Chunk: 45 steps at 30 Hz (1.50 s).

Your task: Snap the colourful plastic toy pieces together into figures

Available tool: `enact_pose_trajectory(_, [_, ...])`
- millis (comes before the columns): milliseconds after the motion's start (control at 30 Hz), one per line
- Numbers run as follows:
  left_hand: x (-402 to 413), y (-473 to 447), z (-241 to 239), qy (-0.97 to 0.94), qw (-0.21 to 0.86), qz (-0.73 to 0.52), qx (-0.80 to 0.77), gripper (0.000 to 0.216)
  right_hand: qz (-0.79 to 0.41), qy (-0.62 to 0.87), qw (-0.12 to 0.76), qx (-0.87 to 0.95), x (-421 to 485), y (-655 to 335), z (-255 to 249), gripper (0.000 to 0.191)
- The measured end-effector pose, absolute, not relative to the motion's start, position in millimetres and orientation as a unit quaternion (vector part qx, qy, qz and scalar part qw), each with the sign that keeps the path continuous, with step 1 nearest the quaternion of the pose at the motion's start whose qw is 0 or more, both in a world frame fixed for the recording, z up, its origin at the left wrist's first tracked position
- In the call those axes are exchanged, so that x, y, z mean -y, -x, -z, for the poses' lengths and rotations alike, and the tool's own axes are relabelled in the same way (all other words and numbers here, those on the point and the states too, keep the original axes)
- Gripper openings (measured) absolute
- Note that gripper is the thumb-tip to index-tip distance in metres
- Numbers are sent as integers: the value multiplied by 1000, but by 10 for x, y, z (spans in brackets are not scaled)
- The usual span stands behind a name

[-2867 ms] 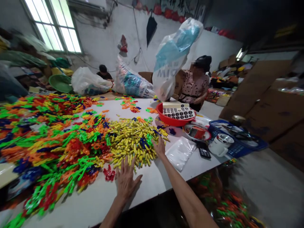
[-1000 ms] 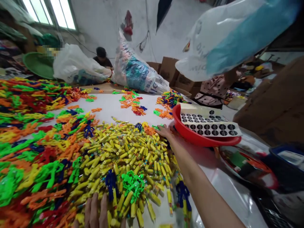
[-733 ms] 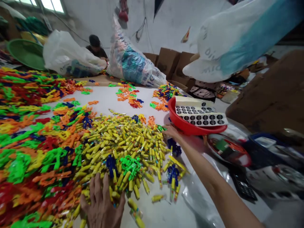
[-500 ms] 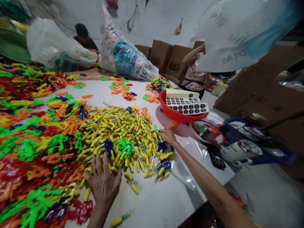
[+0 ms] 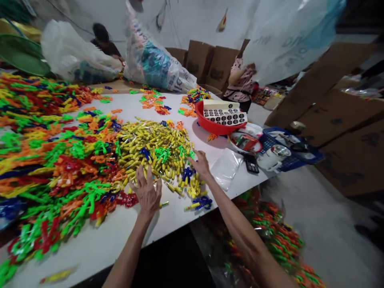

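A heap of small yellow tube-shaped pieces (image 5: 156, 136), some in clear wrapping, lies on the white table (image 5: 177, 218). My left hand (image 5: 147, 192) rests palm down at the heap's near edge, fingers spread, with nothing seen in it. At the right edge, my right hand (image 5: 202, 165) has its thumb and fingers apart, close to a green plastic piece (image 5: 191, 154). Another green plastic figure (image 5: 162, 153) and a dark blue one (image 5: 145, 153) lie on the heap. More blue plastic (image 5: 202, 203) sits near the table's front edge.
Mixed coloured plastic figures (image 5: 72, 168) cover the table's left. A red basin (image 5: 210, 125) holds sticker sheets (image 5: 229, 117). Nearby are clear bags (image 5: 226, 168), a black phone (image 5: 251, 164), a white jug (image 5: 273, 157) and a blue basket (image 5: 270, 138). Two other people are farther back.
The view has shifted, showing more floor at the right. My right hand has moved in against the heap's right edge. My left hand stays spread at the near edge.
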<state>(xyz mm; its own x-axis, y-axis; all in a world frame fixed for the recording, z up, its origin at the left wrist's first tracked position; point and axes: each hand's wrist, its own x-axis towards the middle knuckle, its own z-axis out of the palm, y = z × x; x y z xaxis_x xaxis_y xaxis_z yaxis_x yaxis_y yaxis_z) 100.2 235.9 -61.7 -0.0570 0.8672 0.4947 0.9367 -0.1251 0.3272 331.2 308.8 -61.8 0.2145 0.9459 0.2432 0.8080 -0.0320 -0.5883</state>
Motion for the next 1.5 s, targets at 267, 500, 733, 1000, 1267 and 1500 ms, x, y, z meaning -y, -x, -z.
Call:
enact_pose_trajectory(267, [-1662,-1487,870,837,-26,210,504,46,-12,751,251,611,-1377,-3128,1140,53])
enact_pose_trajectory(500, [-2039,-1224,854,806,-15,142,575,46,-122,670,335,651,-1918,-2194,1151,51])
enact_pose_trajectory(733, [-2215,-747,884,788,47,191,584,42,-162,595,358,701,-2226,-2600,784,31])
enact_pose_trajectory(1000, [-1819,-667,1001,781,40,209,587,39,-58,689,26,722,-2151,-3442,760,19])
enact_pose_trajectory(1267, [-1934,-845,987,801,49,214,557,25,-173,729,75,658,-2021,-2746,796,23])
enact_pose_trajectory(1500, [-1947,-861,928,768,-53,287,570,10,-162,736,115,647,-1983,-2734,806,21])
